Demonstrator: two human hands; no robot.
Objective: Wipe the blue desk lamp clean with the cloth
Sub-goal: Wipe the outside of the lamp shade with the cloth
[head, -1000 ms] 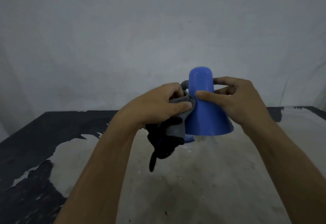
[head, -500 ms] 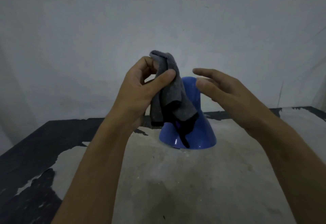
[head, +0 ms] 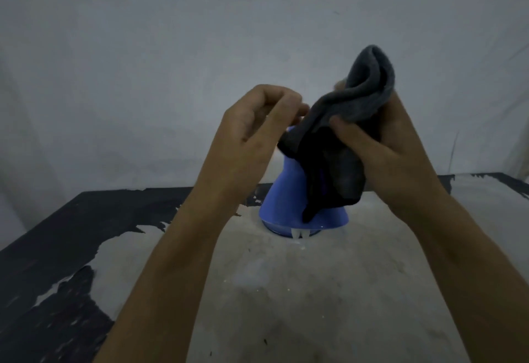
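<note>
A worn table (head: 329, 291), its dark paint peeling, bears the blue desk lamp (head: 282, 199) at its far middle, shade resting mouth-down. Above it, the right hand (head: 383, 145) grips the grey cloth (head: 352, 122); the left hand (head: 257, 125), fingers curled, meets the cloth's left edge.

Two bare forearms reach in from below, no sleeves on either, no watch or rings, the left hand (head: 259, 122) and right hand (head: 383, 139) ungloved, nails short and plain.
</note>
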